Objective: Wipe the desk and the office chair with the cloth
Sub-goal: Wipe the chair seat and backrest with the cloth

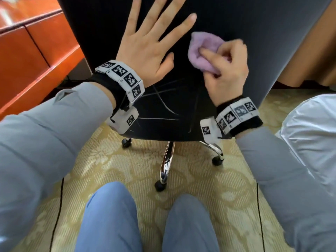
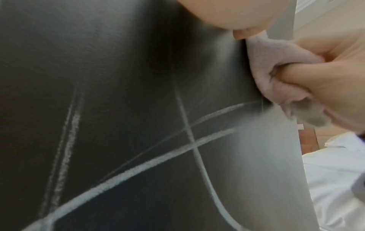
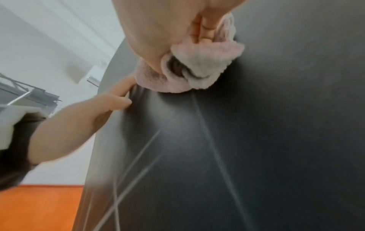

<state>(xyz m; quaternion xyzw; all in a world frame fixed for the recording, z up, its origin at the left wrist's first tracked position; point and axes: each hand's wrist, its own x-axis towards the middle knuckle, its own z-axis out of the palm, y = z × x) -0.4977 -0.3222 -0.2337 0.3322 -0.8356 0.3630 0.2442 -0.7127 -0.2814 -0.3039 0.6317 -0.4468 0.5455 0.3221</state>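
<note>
The black back of the office chair [image 1: 236,24] stands in front of me, with white chalk-like lines [image 1: 163,106] across its lower part. My left hand [image 1: 151,39] lies flat against the chair back, fingers spread and straight. To its right, my right hand [image 1: 229,64] grips a bunched lilac cloth [image 1: 201,50] and presses it on the chair back above the lines. The cloth [image 2: 280,65] and the white lines [image 2: 189,137] show close up in the left wrist view. In the right wrist view the cloth [image 3: 197,67] is wadded under my right hand [image 3: 168,28].
An orange wooden desk [image 1: 27,57] stands at the left. The chair's chrome base and castors [image 1: 163,175] rest on a patterned beige carpet [image 1: 127,170]. My knees [image 1: 112,215] are below. Something white and glossy [image 1: 312,120] sits at the right.
</note>
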